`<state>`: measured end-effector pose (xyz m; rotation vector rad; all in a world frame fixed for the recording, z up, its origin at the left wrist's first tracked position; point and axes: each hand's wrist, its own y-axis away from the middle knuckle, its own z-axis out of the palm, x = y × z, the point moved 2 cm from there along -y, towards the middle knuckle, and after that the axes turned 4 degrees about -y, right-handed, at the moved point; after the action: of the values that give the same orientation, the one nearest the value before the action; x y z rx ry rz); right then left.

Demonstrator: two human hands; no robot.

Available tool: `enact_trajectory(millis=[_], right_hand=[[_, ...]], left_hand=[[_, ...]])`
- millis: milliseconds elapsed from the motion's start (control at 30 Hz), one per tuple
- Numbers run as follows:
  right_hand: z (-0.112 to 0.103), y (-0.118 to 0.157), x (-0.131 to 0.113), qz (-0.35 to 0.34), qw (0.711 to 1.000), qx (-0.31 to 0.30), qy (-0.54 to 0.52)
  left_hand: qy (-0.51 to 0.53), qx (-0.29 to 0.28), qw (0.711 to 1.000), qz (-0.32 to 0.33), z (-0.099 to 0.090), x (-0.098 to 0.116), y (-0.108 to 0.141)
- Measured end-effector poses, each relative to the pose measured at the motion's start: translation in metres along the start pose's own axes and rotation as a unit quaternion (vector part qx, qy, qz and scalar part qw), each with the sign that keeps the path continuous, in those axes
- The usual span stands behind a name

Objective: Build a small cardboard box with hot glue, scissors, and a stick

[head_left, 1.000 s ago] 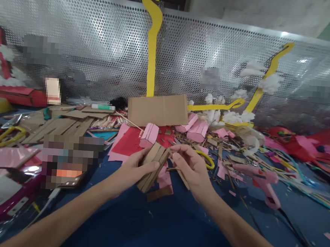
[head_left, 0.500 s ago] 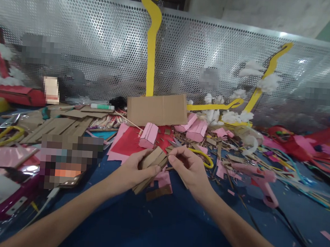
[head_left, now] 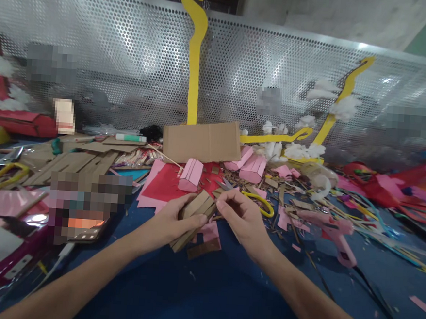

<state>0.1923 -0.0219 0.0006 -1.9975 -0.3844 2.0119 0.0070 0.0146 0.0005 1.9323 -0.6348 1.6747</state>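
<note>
A small folded cardboard box (head_left: 197, 204) is in my left hand (head_left: 179, 218), fingers behind it and thumb across its near side. At its right end, the thumb and fingertips of my right hand (head_left: 238, 214) pinch together at the cardboard edge; the exact contact is partly hidden. Just beyond my hands lies a small pink paper-covered box (head_left: 191, 175) on red and pink paper sheets (head_left: 156, 182). Yellow-handled scissors (head_left: 263, 204) rest behind my right hand. Under the held box are pink paper scraps (head_left: 213, 232) and a brown strip (head_left: 203, 249).
A pink glue gun (head_left: 334, 231) with a black cord lies to the right. Cardboard pieces (head_left: 77, 162), a phone (head_left: 87, 228) and a purple case (head_left: 16, 257) are on the left. At the back, a cardboard block (head_left: 203, 142) stands before a yellow hook-shaped strip (head_left: 194, 70) and perforated metal panel (head_left: 132, 66).
Both hands keep nearly the same grip on the cardboard box. The whole view has shifted very slightly to the left.
</note>
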Motion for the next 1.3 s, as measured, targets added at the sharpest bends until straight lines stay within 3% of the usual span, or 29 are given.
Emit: enact_trajectory(millis=[400, 733, 1033, 1300], right_hand=[[-0.002, -0.001, -0.003, 0.059, 0.996, 0.045, -0.059], [-0.003, -0.002, 0.001, 0.09, 0.985, 0.053, -0.134], [-0.002, -0.003, -0.002, 0.104, 0.981, 0.062, -0.153], [-0.012, -0.01, 0.004, 0.102, 0.971, 0.082, -0.201]], left_hand=[[0.132, -0.071, 0.986, -0.076, 0.001, 0.007, 0.01], [0.114, -0.019, 0.99, -0.084, -0.002, 0.0, 0.006], [0.132, -0.012, 0.988, -0.078, -0.001, 0.006, 0.006], [0.164, 0.018, 0.985, -0.042, -0.006, 0.003, 0.002]])
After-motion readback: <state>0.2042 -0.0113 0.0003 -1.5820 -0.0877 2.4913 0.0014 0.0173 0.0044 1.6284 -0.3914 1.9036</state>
